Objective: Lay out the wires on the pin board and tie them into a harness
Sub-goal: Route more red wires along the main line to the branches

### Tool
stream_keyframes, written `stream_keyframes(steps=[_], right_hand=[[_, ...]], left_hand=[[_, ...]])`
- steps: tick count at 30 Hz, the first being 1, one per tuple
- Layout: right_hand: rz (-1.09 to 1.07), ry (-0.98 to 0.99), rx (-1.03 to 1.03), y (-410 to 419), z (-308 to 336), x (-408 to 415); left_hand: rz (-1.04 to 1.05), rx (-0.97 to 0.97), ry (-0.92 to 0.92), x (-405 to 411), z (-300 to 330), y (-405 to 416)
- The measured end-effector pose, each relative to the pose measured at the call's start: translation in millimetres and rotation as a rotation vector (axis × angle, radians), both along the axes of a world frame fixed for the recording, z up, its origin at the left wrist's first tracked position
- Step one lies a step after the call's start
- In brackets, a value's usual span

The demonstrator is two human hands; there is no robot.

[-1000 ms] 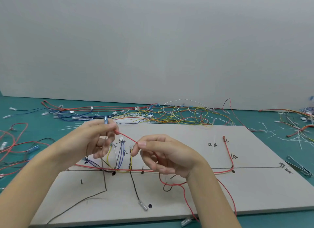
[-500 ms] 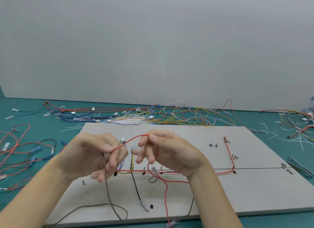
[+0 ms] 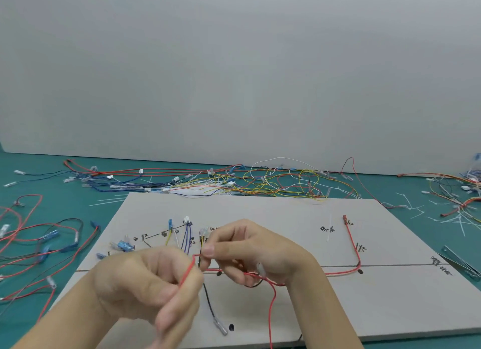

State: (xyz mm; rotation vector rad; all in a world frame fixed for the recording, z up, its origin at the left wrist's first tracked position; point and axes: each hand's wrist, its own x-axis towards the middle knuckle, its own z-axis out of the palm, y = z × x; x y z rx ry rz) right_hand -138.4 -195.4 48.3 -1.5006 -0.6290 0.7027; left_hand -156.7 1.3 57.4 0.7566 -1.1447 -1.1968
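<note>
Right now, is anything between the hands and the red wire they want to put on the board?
No. Both the left hand and the right hand already pinch the red wire, just above the pin board.

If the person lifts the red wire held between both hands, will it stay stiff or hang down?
Probably floppy: the red wire bends sharply between the left hand and the right hand, and its free length droops below them. It likely weighs little, since fingertips alone pinch it. It may snag, because it crosses other wires on the pin board.
</note>
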Motion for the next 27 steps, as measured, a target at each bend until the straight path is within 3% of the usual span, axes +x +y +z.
stream_keyframes(steps=[7, 11, 17, 23, 27], right_hand=[[-0.291, -0.107, -0.217, -2, -2, 6], [-0.264, -0.104, -0.289, -3, 0, 4], [-0.233, -0.134, -0.335, 5, -3, 1], [-0.209, -0.112, -0.309, 7, -2, -1], [-0.166, -0.098, -0.334, 8, -3, 0]], left_hand=[[0.539, 0.513, -0.315, 59, -20, 81], [0.759, 0.792, -0.434, 75, -27, 113], [0.822, 0.972, -0.599, 72, -34, 111], [0.862, 0.934, -0.568, 78, -32, 131], [0.848, 1.022, -0.588, 81, -39, 149]])
